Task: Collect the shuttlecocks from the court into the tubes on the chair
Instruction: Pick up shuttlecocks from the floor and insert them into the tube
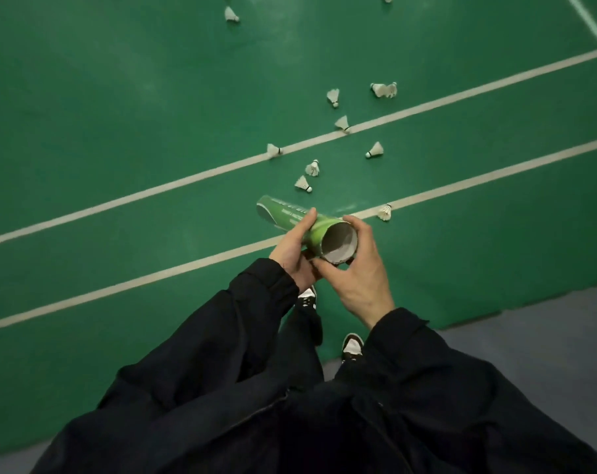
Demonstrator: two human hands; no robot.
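So I'm looking down at the green court (119, 114) with white lines (153, 191) slanting across it. Both hands hold the green tube (290, 218) dead centre, open end facing me: left hand (292, 251) wrapped round its side, right hand (357, 271) curled at the rim. Shuttlecocks (312, 168) lie scattered on the floor from 12 to 2 o'clock of the tube, a couple more far off at 12.

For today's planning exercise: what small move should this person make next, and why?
Probably step to the nearest white feathered shuttlecock on the line: both hands grip the open green cardboard tube, and many shuttlecocks lie uncollected.
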